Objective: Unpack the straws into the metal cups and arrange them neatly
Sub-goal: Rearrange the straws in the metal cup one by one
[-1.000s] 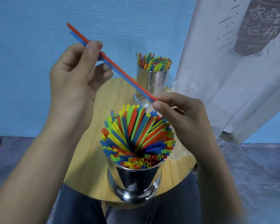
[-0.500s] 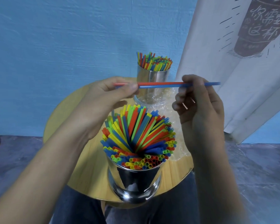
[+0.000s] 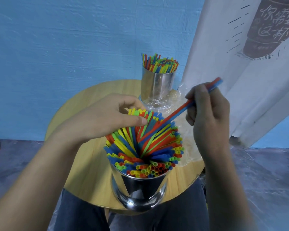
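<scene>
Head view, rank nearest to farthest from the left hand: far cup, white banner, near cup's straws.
1. Near cup's straws: front centre, the left hand grips some of their tops.
2. Far cup: behind, at the table's back edge.
3. White banner: far right, past the table.

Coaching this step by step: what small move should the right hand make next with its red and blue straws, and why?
Probably slide the red and blue plastic straws down into the near shiny metal cup: the right hand pinches them slanted, lower ends among the packed coloured straws, which the left hand grips at the top.
</scene>
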`<control>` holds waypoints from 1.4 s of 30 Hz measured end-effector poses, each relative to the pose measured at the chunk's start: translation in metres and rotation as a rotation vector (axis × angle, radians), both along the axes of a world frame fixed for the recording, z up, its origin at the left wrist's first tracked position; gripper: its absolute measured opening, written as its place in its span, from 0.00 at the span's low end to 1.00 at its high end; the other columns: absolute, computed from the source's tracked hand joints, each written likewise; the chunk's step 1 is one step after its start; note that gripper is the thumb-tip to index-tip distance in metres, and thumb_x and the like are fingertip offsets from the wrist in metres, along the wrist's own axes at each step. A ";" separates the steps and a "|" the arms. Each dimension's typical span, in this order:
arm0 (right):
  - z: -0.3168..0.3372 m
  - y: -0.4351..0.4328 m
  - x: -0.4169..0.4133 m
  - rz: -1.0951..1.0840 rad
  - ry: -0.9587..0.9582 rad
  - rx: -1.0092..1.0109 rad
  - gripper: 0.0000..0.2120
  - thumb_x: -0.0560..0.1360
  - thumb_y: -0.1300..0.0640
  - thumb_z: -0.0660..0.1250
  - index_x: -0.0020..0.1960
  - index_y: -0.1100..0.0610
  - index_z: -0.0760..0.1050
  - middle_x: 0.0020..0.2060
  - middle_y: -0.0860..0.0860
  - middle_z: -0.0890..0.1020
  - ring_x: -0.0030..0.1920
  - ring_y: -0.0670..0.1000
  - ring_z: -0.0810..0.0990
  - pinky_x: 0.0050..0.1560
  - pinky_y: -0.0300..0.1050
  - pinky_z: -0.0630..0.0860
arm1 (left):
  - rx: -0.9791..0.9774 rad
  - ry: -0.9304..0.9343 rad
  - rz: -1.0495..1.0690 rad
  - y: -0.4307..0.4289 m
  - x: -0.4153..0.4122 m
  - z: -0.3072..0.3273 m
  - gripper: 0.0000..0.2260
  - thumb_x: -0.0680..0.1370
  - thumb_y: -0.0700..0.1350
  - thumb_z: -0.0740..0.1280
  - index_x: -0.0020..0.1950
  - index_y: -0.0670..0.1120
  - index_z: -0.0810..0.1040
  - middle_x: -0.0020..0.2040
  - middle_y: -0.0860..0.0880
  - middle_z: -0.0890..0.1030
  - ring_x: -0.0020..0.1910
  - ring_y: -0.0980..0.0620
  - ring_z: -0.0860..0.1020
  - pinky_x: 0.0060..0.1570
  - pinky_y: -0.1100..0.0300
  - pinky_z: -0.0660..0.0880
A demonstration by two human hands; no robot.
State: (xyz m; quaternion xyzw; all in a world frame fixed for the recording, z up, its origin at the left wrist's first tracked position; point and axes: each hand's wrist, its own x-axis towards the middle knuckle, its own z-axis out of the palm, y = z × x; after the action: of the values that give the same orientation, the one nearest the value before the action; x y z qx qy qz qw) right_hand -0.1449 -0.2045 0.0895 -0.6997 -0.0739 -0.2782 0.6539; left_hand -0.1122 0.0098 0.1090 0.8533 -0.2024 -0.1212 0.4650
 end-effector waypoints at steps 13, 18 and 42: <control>-0.010 -0.001 0.002 0.152 0.049 -0.411 0.04 0.83 0.56 0.66 0.55 0.49 0.79 0.34 0.42 0.76 0.36 0.45 0.76 0.37 0.36 0.71 | -0.024 -0.083 0.005 -0.005 0.001 -0.003 0.02 0.78 0.50 0.73 0.47 0.53 0.84 0.44 0.57 0.86 0.43 0.56 0.85 0.41 0.61 0.81; -0.011 -0.002 0.000 0.224 0.085 -0.388 0.08 0.84 0.57 0.65 0.53 0.49 0.82 0.41 0.42 0.83 0.46 0.48 0.83 0.42 0.39 0.78 | -0.050 -0.110 0.046 -0.005 0.002 -0.003 0.03 0.75 0.53 0.74 0.45 0.55 0.84 0.46 0.55 0.85 0.45 0.56 0.84 0.47 0.53 0.82; -0.009 -0.004 -0.006 0.271 0.140 -0.416 0.05 0.80 0.53 0.70 0.47 0.45 0.83 0.43 0.48 0.83 0.42 0.55 0.81 0.44 0.55 0.80 | -0.638 -0.232 0.207 -0.001 -0.003 0.010 0.03 0.71 0.49 0.76 0.44 0.56 0.86 0.47 0.56 0.85 0.47 0.57 0.80 0.50 0.62 0.74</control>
State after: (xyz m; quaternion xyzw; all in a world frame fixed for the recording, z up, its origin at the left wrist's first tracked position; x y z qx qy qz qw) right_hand -0.1513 -0.2089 0.0808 -0.8204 -0.1769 -0.1177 0.5309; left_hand -0.1151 0.0089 0.1187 0.6892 -0.1942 0.0937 0.6918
